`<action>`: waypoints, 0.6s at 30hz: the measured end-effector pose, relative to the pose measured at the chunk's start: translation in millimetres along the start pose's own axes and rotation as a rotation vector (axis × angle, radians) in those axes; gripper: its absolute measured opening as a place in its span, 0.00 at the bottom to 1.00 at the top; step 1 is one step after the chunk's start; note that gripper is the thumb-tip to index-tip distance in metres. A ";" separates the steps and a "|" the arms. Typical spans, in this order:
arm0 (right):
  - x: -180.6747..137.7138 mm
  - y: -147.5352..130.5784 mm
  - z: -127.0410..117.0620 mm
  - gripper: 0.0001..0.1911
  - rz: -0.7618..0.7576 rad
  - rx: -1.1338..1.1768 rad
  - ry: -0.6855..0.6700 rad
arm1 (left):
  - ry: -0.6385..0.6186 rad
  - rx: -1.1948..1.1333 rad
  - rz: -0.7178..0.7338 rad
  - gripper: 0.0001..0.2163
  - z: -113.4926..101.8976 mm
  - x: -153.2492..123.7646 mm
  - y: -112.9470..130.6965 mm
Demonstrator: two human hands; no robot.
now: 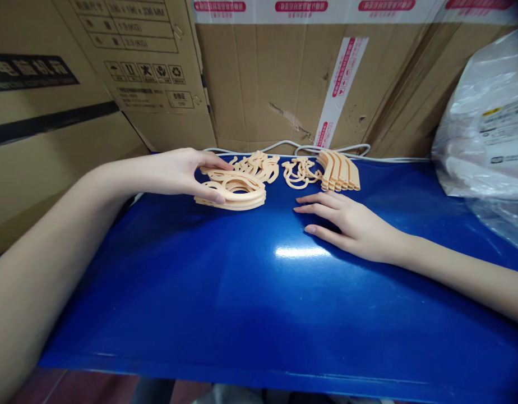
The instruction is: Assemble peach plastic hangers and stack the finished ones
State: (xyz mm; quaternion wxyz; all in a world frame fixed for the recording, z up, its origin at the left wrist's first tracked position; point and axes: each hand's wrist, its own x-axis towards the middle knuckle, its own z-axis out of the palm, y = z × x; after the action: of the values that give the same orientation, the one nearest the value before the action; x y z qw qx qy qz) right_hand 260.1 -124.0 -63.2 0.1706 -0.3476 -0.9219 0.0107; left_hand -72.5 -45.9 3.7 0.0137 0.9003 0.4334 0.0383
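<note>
My left hand (pixel 192 174) is around one end of a stack of beige curved plastic pieces (pixel 242 197) with oval openings, thumb on the near side and fingers over the top. Behind that stack lies a loose pile of beige curved plastic pieces (pixel 263 166), partly hidden by it. My right hand (pixel 343 221) rests low over the table with its fingers apart and nothing in them. Just beyond its fingertips are several beige plastic hooks (pixel 296 178). Beside the hooks, a row of beige curved plastic arms (pixel 340 171) lies nested together.
The blue table (pixel 242 297) has a bright light reflection near its middle. Cardboard boxes (pixel 267 78) stand along the back. A white cable (pixel 284 147) runs in front of them. A clear plastic bag (pixel 486 123) fills the back right corner.
</note>
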 end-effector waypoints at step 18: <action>-0.2 0.5 -0.2 0.21 -0.003 -0.009 -0.002 | -0.015 0.040 0.070 0.29 5.4 0.7 -4.6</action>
State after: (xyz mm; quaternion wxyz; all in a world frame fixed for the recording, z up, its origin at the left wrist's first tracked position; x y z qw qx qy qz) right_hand 260.6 -123.8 -63.1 0.1683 -0.3470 -0.9226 0.0064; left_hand -75.3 -42.4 -1.9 -0.0026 0.9152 0.4022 0.0235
